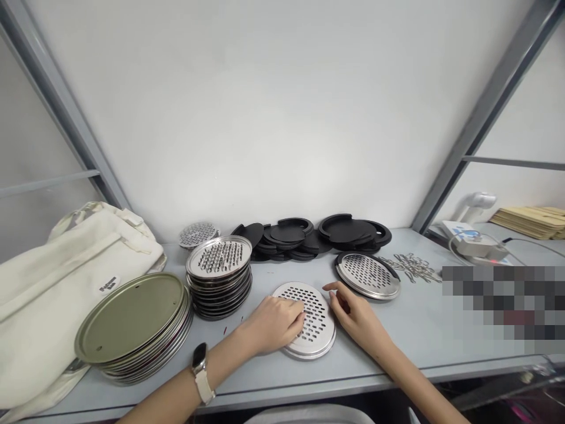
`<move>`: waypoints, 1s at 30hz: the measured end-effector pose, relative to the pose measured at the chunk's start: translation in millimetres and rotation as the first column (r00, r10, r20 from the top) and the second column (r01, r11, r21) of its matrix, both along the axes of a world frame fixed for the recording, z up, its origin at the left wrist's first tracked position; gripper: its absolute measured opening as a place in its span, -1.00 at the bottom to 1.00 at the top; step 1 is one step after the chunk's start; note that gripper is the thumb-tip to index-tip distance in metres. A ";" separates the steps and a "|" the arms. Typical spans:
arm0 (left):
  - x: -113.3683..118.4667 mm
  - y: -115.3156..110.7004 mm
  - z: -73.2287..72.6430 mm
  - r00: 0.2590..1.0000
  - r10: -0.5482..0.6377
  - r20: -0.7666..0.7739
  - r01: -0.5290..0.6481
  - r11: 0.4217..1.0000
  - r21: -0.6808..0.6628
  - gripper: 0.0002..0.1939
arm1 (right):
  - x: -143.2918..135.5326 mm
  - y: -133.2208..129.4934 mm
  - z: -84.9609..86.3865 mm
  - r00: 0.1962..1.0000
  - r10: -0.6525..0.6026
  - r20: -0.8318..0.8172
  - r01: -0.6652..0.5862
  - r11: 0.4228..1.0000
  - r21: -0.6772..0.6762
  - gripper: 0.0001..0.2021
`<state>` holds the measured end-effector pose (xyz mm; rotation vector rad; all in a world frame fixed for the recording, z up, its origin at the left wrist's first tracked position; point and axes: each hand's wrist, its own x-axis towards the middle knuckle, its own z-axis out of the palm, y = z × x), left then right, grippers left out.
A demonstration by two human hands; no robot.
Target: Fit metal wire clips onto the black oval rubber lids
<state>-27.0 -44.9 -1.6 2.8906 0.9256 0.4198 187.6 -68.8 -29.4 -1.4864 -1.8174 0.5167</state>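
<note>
A round silver grater plate point(314, 315) with rows of slots lies flat on the bench before me. Over its left part rests my left hand point(278, 323), fingers curled in; whatever they hold, if anything, is hidden. By the plate's right edge is my right hand point(353, 312), index finger stretched out and thumb apart from it, with nothing visible between them. Behind that hand sits another slotted grater plate point(368, 274) with a black rim piece around its back. To the left, a stack of grater plates point(219, 259) stands near a smaller grater plate point(197, 234).
Black plastic rings and discs point(289, 231) are piled against the wall. At the left are a stack of green-topped round lids point(132, 318) and a cream bag point(83, 253). Small metal pieces point(412, 268) lie at the right, near a white device point(474, 242) with cables and wooden boards point(529, 221).
</note>
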 end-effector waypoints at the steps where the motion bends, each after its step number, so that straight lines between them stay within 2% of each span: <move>1: 0.1 0.7 -0.5 1.000 0.004 0.001 -0.004 1.000 0.001 -0.78 | 0.4 0.7 0.8 1.000 -0.007 -0.003 0.007 1.000 0.011 -0.76; 4: 0.1 3.7 -2.8 0.999 0.032 0.006 -0.032 0.999 0.014 -0.78 | 2.3 7.9 9.5 0.999 -0.034 -0.004 0.034 0.997 0.070 -0.77; 6: -0.2 6.3 -4.6 0.998 0.065 0.013 -0.065 0.997 0.029 -0.78 | 3.8 19.6 21.4 0.999 -0.048 0.006 0.047 0.991 0.125 -0.77; 9: -1.3 10.0 -6.9 0.993 0.111 0.030 -0.112 0.993 0.047 -0.80 | 4.4 50.7 44.8 0.996 -0.081 0.023 0.074 0.974 0.212 -0.77; 11: -2.0 11.4 -8.0 0.991 0.126 0.041 -0.128 0.990 0.051 -0.81 | 3.3 79.9 59.0 0.995 -0.104 0.009 0.099 0.970 0.222 -0.74; 13: -2.3 11.9 -8.6 0.991 0.127 0.045 -0.129 0.990 0.055 -0.82 | 1.2 112.8 68.8 0.983 -0.181 -0.013 0.181 0.974 0.133 -0.68; 15: -2.3 11.9 -8.9 0.992 0.123 0.043 -0.125 0.991 0.054 -0.83 | -1.6 144.1 72.6 0.954 -0.289 -0.076 0.286 0.957 -0.047 -0.59; 19: -2.3 11.5 -9.5 0.992 0.117 0.041 -0.119 0.992 0.049 -0.83 | -7.8 184.2 65.9 0.942 -0.309 -0.129 0.290 0.946 -0.147 -0.46; 24: -3.4 11.1 -8.8 0.992 0.110 0.054 -0.113 0.991 0.064 -0.84 | -7.7 190.0 58.3 0.903 -0.349 -0.251 0.313 0.934 -0.172 -0.39; 28: -3.5 11.1 -10.7 0.992 0.102 0.080 -0.108 0.992 0.064 -0.84 | 4.1 179.7 70.1 0.869 -0.364 -0.335 0.339 0.931 -0.133 -0.51; 30: -2.7 10.7 -12.5 0.983 0.132 0.127 -0.140 0.988 0.059 -0.84 | 12.6 170.7 76.9 0.858 -0.357 -0.368 0.345 0.933 -0.102 -0.56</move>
